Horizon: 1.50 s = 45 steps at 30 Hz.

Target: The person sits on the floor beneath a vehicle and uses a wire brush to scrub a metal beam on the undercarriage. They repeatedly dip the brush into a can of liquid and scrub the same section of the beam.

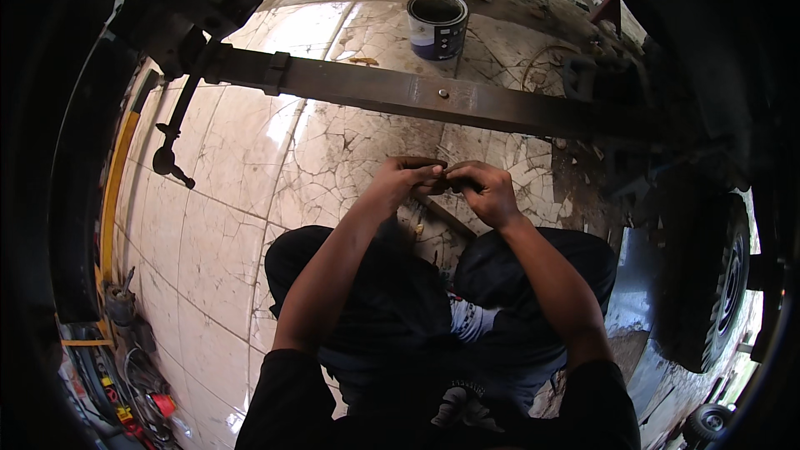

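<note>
My left hand [406, 181] and my right hand [490, 193] meet in front of my knees, their fingertips close together. Both are closed in a pinch. Whatever lies between the fingers is too small and dark to make out. Just beyond them a long rusty steel beam [350, 86] with a round bolt head [443, 94] crosses from left to right, apart from my hands. Below my hands a brown rod or handle [450, 218] lies on the floor, partly hidden by my right knee.
An open paint can [438, 29] stands beyond the beam on cracked tiles [221, 192]. At left hangs a dark rod with a ball joint [167, 158], near a yellow bar [118, 175]. Tools and cables [137, 375] lie at lower left. A tyre [727, 283] stands at right.
</note>
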Available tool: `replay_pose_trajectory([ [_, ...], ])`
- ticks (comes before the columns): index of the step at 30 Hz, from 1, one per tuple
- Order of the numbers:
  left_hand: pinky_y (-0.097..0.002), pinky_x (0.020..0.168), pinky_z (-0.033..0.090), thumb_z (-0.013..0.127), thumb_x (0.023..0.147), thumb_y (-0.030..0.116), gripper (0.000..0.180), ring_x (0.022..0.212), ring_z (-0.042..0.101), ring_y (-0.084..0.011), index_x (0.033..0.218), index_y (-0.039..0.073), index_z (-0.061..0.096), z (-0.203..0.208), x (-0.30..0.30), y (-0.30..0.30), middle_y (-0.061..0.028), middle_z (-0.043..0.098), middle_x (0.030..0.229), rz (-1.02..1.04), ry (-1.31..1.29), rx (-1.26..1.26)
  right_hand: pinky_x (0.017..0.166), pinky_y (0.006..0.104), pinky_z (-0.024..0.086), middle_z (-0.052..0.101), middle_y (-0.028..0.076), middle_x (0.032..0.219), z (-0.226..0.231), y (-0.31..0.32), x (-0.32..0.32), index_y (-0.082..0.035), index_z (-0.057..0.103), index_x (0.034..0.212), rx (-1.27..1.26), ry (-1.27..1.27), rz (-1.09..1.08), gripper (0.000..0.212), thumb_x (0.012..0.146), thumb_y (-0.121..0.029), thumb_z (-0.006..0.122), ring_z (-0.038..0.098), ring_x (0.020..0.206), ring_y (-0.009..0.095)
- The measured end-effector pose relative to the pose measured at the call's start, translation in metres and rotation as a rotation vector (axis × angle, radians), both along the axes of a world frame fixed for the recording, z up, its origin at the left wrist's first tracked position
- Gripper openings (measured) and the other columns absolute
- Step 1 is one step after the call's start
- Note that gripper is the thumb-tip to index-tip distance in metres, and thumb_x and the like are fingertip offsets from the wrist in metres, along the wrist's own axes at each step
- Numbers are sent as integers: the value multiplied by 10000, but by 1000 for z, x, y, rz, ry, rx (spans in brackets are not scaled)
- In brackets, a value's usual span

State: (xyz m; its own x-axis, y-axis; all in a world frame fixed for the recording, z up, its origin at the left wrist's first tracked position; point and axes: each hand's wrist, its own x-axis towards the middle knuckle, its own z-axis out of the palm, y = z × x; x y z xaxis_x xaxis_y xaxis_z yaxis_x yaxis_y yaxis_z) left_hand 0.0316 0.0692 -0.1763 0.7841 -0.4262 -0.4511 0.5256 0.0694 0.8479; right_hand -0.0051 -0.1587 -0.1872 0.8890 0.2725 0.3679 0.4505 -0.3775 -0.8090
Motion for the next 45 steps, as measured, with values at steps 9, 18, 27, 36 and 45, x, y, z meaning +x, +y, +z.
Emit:
replay_pose_trajectory([
  [9, -303, 830, 579, 755, 918, 86, 330, 942, 724, -208, 1189, -94, 698, -7, -6, -2, -144, 743, 1074, 43, 77, -79, 802, 383, 614, 748, 107, 994, 5, 4, -1, -77, 767, 1009, -107, -62, 13, 247, 790, -126, 869, 751, 922, 297],
  [18, -306, 838, 551, 821, 882, 142, 344, 948, 693, -185, 1150, -50, 722, -8, -2, -2, -104, 738, 1039, -12, -9, 55, 741, 345, 601, 766, 107, 927, -2, 1, 1, -80, 803, 1013, 26, -6, -29, 211, 805, -69, 835, 760, 840, 252],
  [27, -294, 778, 546, 846, 860, 121, 313, 886, 681, -152, 1109, -32, 734, 5, -7, -12, -79, 735, 974, 17, -63, -19, 763, 305, 584, 776, 92, 933, 9, -3, -2, -69, 825, 997, 173, 222, -59, 158, 839, -60, 826, 747, 848, 180],
  [36, -318, 793, 561, 758, 869, 1, 249, 894, 696, -205, 1105, -30, 686, 6, -8, -3, -107, 718, 1005, -26, 213, -244, 806, 301, 593, 773, 83, 961, 13, 1, -11, -58, 824, 967, 173, 309, -44, 138, 832, -55, 852, 745, 886, 173],
  [45, -372, 806, 576, 659, 919, 50, 262, 844, 676, -203, 1168, -30, 650, -10, -5, -4, -93, 701, 992, -70, 311, -366, 761, 315, 607, 764, 69, 928, 11, 4, -12, -68, 820, 937, 73, 154, -23, 141, 806, -63, 870, 765, 857, 189],
])
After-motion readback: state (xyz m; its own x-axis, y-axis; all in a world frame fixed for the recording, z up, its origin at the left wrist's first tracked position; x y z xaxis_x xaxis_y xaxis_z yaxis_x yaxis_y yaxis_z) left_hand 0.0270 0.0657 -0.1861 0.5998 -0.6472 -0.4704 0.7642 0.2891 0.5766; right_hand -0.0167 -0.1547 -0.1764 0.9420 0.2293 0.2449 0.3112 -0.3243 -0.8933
